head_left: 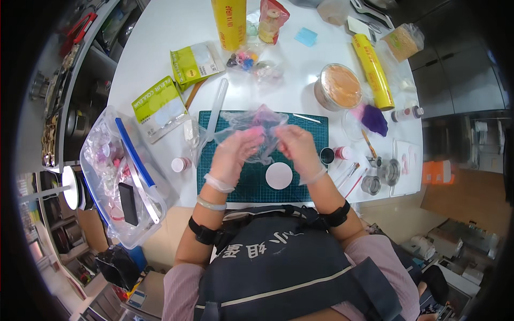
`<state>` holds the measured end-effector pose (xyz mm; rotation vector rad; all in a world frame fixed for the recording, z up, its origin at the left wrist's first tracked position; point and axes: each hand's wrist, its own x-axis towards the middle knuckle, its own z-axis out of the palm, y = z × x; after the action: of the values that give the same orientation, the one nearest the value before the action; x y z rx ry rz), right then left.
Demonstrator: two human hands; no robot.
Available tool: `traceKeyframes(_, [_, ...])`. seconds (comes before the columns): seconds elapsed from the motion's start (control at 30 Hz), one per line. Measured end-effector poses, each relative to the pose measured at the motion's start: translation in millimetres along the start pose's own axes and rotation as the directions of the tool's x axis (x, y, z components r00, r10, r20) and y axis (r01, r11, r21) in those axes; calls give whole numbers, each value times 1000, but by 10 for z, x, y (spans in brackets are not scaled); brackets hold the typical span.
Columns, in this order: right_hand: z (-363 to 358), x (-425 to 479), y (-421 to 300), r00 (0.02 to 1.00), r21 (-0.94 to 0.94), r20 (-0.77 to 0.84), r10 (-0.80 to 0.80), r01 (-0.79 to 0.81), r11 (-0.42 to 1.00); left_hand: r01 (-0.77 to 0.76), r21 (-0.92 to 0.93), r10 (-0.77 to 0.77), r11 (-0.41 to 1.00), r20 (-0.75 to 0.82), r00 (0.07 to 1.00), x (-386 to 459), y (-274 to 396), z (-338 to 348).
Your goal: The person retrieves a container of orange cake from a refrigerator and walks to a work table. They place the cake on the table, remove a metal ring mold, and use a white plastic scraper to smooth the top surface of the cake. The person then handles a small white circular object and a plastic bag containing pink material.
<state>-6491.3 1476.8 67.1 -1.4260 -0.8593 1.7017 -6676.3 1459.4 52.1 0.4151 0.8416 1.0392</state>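
Both hands wear thin translucent gloves and hover above a green cutting mat (249,188). Between them is a crumpled clear plastic wrap (263,150) with a pink soft piece (263,114) showing through it at the far side. My left hand (237,154) holds the wrap's left side, and pink shows at its fingertips. With bent fingers, my right hand (298,149) pinches the right side. Motion blurs the fingertips. A white disc (279,175) lies on the mat below the hands. A translucent rolling pin (217,108) rests across the mat's far left edge.
At left stands a clear plastic bin (154,200) of bagged pieces, near green-and-white pouches (154,108). Right of the mat are a tub of orange paste (339,86), a purple lump (374,120), brushes (348,174) and metal cutters (388,171). Yellow wrap rolls (373,72) lie farther back.
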Motion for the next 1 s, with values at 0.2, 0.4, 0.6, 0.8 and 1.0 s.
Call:
traceKeyframes(0.2, [71,-253,45,798,-161,-270,-539,514,842,-8,-300,63,954,174,983,-262,32,-158])
traceKeyframes(0.4, [392,-549,-3,683,-466,212,-698,699,543,111,-336,-26,936,246,969,-450,-16,189])
traceKeyframes(0.6, [-179,-446,83,929,-583,192,-317,368,724,113,-363,-14,925,265,964,-551,43,76])
traceKeyframes(0.8, [182,-353,362,677,-48,635,-372,515,856,174,-28,-162,984,248,955,-542,-77,223])
traceKeyframes(1.0, [301,-445,390,900,66,224,-374,369,927,134,8,-131,991,279,951,-583,-54,163])
